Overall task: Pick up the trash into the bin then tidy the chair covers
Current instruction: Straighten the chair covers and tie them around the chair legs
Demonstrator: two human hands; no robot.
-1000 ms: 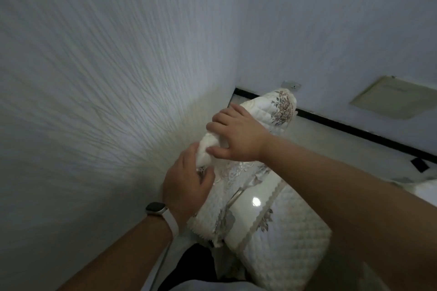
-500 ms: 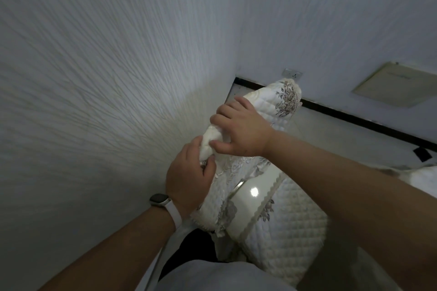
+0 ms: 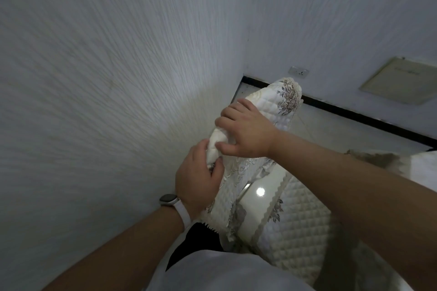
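The white quilted, floral-embroidered chair cover (image 3: 272, 111) is draped over a chair back near the left wall. Its bunched edge is pinched by the left hand (image 3: 197, 184) and apparently gripped by the right hand (image 3: 246, 134), fingers curled.

Chair cover (image 3: 287, 111): cream quilted cloth, matt and padded, with raised grey-brown flower embroidery and a lacy edge.
Seat cover (image 3: 305, 231): the same matt cloth, stitched into puffy diamonds.
Wall (image 3: 106, 78): matt white covering, rough with fine streaky ridges.
Floor (image 3: 331, 130): pale tiles, smooth with a slight sheen.
Watch strap (image 3: 183, 214): smooth, white, rubbery-looking.
Shirt (image 3: 224, 271): plain pale grey cloth, matt.
Skirting (image 3: 354, 113): smooth black strip.
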